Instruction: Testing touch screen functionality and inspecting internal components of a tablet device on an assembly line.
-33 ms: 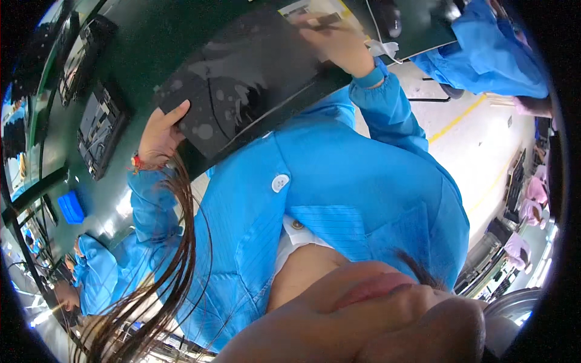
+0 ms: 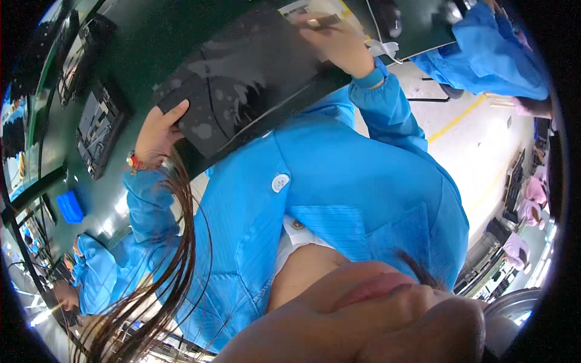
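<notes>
A flat black panel (image 2: 242,78) with a glossy, film-like surface and pale blotches lies slanted across the dark green bench in front of me. My left hand (image 2: 158,134) is closed on the panel's left end, thumb on top and the other fingers mostly hidden. Over the panel's far right end, my right hand (image 2: 342,47) has its fingers bent together around a small dark bar-like piece (image 2: 328,20). The right fingers are slightly smeared, and I cannot make out what that piece is.
Opened dark device housings (image 2: 100,130) lie on the green bench (image 2: 151,36) to the left, near a blue bin (image 2: 70,207). A black mouse (image 2: 390,18) sits at the far right. Co-workers in blue (image 2: 484,54) are at both sides. Loose hair hangs beside my left forearm.
My left hand and forearm have shifted very slightly left, still at the panel's end. The right fingers have moved a little; the panel stays about where it was.
</notes>
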`<state>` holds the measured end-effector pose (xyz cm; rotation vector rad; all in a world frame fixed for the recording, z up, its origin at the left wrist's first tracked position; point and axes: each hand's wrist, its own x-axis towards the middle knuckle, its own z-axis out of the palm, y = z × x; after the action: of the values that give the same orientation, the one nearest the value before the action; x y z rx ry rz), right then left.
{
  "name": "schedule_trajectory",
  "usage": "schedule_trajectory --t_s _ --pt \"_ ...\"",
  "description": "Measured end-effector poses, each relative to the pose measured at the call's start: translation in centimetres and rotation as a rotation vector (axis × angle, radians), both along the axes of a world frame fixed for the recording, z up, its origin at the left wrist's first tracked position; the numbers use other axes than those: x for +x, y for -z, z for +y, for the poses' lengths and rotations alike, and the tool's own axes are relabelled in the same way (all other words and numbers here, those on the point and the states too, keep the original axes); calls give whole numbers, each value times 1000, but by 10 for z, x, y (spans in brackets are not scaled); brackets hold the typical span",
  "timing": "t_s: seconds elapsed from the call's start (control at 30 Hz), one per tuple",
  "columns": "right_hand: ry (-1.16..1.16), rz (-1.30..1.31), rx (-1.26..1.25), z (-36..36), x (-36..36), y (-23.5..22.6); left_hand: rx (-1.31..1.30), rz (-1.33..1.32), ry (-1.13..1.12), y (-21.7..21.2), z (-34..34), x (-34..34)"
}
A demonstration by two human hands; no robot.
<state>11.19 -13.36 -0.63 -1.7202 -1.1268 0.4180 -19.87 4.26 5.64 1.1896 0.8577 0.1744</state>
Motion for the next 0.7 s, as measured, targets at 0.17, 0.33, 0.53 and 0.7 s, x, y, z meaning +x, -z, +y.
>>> schedule_trajectory --t_s 0.17,0.33,0.53,0.7 --pt "-43 -152 228 8 -5 1 755 848 345 -24 15 0" --pt "-87 -110 81 24 -14 8 1587 247 418 -2 -37 39" --pt "-148 203 -153 38 -6 -31 1543 224 623 32 -61 51" --pt "-123 560 -160 20 41 -31 1569 206 671 31 -46 39"
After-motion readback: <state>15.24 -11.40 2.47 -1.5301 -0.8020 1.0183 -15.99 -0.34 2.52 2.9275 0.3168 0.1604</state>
